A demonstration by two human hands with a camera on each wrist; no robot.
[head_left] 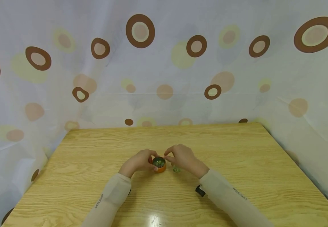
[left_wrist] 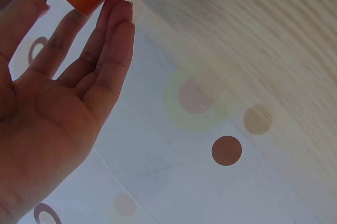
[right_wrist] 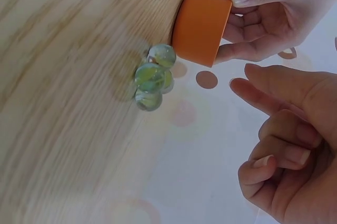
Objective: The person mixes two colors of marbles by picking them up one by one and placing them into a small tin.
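Note:
A small orange cup (head_left: 161, 170) stands on the table, with glass marbles inside it in the head view. My left hand (head_left: 139, 160) grips the cup near its rim, thumb on one side and forefinger on the other; its remaining fingers stretch out loosely in the left wrist view. Just right of the cup, my right hand (right_wrist: 295, 134) hovers with thumb and forefinger extended and a gap between their tips. Nothing shows between them, and its other fingers are curled. Several clear marbles with green swirls (right_wrist: 150, 78) lie clustered on the table beside the cup, below the right hand.
The wooden table (head_left: 232, 189) spreads around both hands. White sheeting (head_left: 164, 63) with brown, yellow and pink spots rises along its back and sides. A dark strap piece (head_left: 200, 191) shows at the right wrist.

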